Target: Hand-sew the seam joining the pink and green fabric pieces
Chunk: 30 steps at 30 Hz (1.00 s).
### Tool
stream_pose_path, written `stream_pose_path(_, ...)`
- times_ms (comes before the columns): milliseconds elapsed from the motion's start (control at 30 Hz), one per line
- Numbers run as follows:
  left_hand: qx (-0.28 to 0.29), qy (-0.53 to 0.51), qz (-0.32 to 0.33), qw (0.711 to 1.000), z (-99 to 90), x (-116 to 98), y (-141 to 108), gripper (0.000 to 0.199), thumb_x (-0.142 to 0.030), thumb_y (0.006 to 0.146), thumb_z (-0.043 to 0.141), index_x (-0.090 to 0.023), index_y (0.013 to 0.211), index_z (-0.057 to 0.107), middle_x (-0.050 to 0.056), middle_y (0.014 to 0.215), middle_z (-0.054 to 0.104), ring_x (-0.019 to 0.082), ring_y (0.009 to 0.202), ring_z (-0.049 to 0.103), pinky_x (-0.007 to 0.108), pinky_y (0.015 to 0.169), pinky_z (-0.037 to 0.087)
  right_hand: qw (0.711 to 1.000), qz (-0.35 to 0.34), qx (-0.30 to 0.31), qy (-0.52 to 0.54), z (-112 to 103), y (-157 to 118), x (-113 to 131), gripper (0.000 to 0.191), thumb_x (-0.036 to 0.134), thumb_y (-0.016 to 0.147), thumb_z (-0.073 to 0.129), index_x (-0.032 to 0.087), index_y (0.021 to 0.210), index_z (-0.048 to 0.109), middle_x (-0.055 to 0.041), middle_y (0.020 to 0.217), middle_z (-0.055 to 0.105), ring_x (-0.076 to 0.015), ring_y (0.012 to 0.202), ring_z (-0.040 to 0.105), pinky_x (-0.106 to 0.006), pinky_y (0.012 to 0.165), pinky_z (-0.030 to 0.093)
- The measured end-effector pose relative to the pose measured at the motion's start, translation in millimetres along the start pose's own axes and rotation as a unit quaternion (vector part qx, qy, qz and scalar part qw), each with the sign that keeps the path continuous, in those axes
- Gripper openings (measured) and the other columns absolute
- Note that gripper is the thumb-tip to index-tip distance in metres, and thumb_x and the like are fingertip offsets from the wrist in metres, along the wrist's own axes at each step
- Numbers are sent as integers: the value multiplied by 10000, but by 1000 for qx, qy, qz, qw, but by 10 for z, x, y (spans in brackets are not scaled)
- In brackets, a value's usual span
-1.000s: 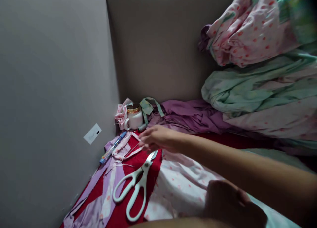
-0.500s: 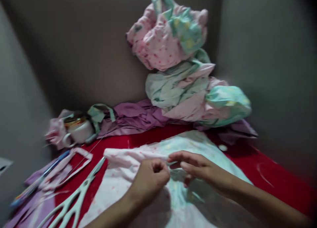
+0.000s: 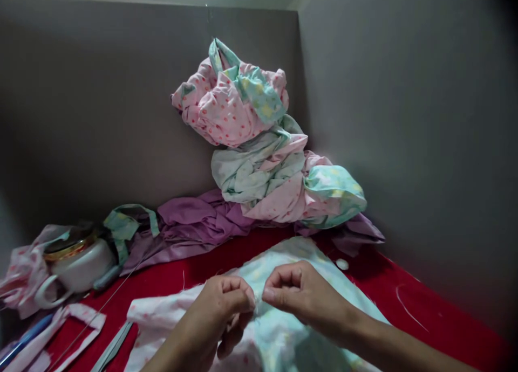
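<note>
Hiding some cloth (image 3: 285,253): left hand (image 3: 229,307)

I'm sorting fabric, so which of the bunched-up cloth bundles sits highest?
The pink bundle with red dots, topped by a mint loop. It sits above the pale green bundle.

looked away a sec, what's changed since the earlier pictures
The right hand moved rightward, away from the scissors, to near the left hand above the pale cloth. Its fingertips have pinched together; I can't tell on what. Scissors and mug stayed put.
</note>
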<state>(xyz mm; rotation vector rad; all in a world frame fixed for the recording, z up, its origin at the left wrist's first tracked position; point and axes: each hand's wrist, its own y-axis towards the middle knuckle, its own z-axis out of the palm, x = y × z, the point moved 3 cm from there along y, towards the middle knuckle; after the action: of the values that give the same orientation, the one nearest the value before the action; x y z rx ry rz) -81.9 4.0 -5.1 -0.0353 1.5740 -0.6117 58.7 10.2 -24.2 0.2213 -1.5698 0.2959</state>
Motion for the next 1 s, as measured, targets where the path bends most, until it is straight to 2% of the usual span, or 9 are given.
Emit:
stream_pose_path(133,4,-18,17,1000,-82,-38,-10,102,-264,593,487,-176,546,463,-95,382,342,15,280,179,160,289,75,997,37,-28,55,-33,22,-22,301,409,616,696,138,613,564,101,396,310,-22,330,184,-198,339,103)
stream_pose_path(300,-23,-34,49,998,-179,-89,-36,140,-274,640,521,-171,565,464,-97,413,339,12,296,183,157,303,86,988,34,-44,144,-49,-25,45,362,435,601,721,154,590,492,117,424,252,-17,357,129,-191,345,85)
stream_pose_path(400,-47,-24,66,996,-160,-88,-36,172,-293,646,567,-165,572,477,-99,412,342,12,297,190,151,299,98,985,20,-38,168,-48,-53,76,347,414,627,719,154,591,492,120,420,228,-22,367,121,-189,351,85)
stream_pose_path(600,-49,-5,100,994,27,-81,-70,253,-347,663,602,-143,555,501,-83,412,376,15,301,221,159,306,132,992,-7,-33,123,-30,-89,61,300,416,651,705,127,654,625,102,417,280,-18,344,149,-192,336,92)
stream_pose_path(767,-48,14,132,990,54,-68,-95,268,-348,715,572,-141,561,501,-88,390,343,20,308,224,167,329,138,996,-51,-16,74,21,-132,111,283,409,633,706,131,688,704,80,397,322,-21,337,164,-199,341,100)
stream_pose_path(933,-35,15,149,988,43,-52,-101,259,-344,737,555,-100,657,586,-24,571,502,7,331,288,160,331,163,992,-116,-29,26,26,-160,172,202,336,661,670,137,636,690,33,487,448,-62,456,318,-199,443,267)
stream_pose_path(1000,-37,12,147,988,48,-45,-112,270,-350,742,541,-92,713,615,-4,626,531,19,361,325,155,334,199,991,-125,-43,7,10,-160,177,184,312,675,642,136,626,662,28,502,448,-77,485,347,-199,452,291)
